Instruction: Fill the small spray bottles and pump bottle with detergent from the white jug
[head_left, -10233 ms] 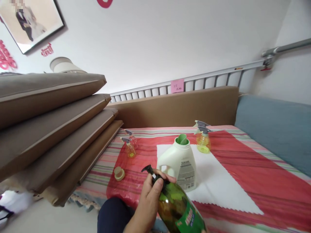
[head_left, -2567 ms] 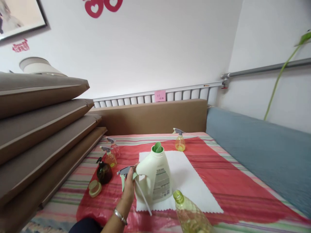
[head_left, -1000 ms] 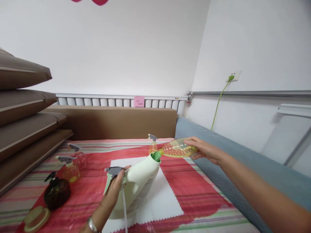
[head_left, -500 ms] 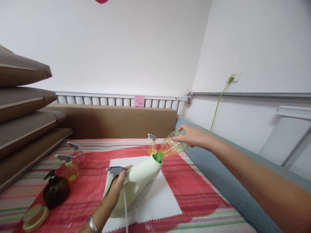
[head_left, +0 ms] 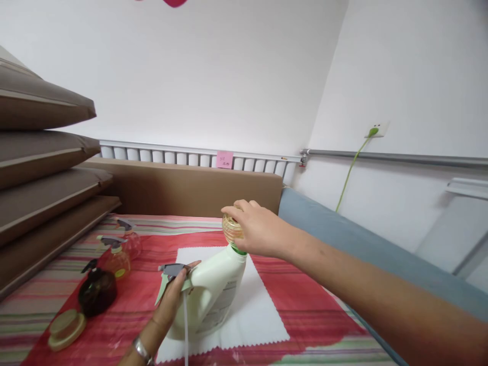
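Observation:
My left hand (head_left: 168,302) is closed around a grey and pale green spray trigger head (head_left: 172,271), whose thin white tube (head_left: 186,325) hangs down. That hand also rests against a large pale green bottle (head_left: 209,284), which leans to the right. With its fingers wrapped over the base, my right hand (head_left: 257,226) grips a clear ribbed bottle (head_left: 230,229) turned upside down over the large bottle's mouth. A bit of green (head_left: 239,250) shows at that mouth, just under the fingers. The clear bottle's neck is hidden. A white zigzag-edged cloth (head_left: 263,325) lies beneath the large bottle.
On the left are a pink spray bottle (head_left: 133,241), an orange spray bottle (head_left: 118,262), a dark pump bottle (head_left: 97,292) and a beige round lid-like piece (head_left: 66,329). Brown cushions (head_left: 46,147) are stacked far left. A blue padded edge (head_left: 324,223) borders the right.
My right hand has moved left and tipped the clear bottle from slanted to nearly upright, upside down. The large bottle stands straighter. The small yellow spray bottle behind is now hidden.

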`<state>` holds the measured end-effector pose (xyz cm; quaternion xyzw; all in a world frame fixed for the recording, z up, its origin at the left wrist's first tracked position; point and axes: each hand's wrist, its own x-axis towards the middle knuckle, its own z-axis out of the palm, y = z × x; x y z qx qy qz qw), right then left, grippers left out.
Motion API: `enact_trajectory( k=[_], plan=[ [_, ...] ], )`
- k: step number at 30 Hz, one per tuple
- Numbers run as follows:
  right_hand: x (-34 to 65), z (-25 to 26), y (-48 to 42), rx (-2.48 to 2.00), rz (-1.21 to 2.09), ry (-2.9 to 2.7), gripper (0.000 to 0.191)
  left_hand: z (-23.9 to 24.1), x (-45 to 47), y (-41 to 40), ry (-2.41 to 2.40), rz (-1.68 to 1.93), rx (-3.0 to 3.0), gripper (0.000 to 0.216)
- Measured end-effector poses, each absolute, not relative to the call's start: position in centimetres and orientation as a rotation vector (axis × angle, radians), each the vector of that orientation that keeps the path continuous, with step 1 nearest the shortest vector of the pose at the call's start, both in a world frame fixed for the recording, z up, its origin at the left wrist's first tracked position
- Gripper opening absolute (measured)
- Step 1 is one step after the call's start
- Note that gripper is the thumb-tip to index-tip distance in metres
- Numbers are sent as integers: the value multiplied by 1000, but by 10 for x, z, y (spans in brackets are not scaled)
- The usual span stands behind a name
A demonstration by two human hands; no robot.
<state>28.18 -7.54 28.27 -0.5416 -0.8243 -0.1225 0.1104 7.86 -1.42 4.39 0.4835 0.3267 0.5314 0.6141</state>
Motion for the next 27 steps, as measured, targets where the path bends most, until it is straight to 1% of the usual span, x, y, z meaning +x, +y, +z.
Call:
enact_trajectory(
  k=[5,12,15,21,27],
  plan=[
    [266,281,-61,-1500,-306,-2368,58,30,62,-11,644,1230,903,48],
    [241,292,-58,-1455,-280,-2371,55,16,46,-10,670,1276,784,52],
    [233,294,-53,-1467,-284,-2387,56,17,42,-12,647,1296,791,50],
    [221,295,-48,-1509,-277,-2441,58,20,39,-17,609,1292,872,52],
    [220,296,-45,-1563,-222,-2385,59,20,37,-17,601,1319,885,49]
  ],
)
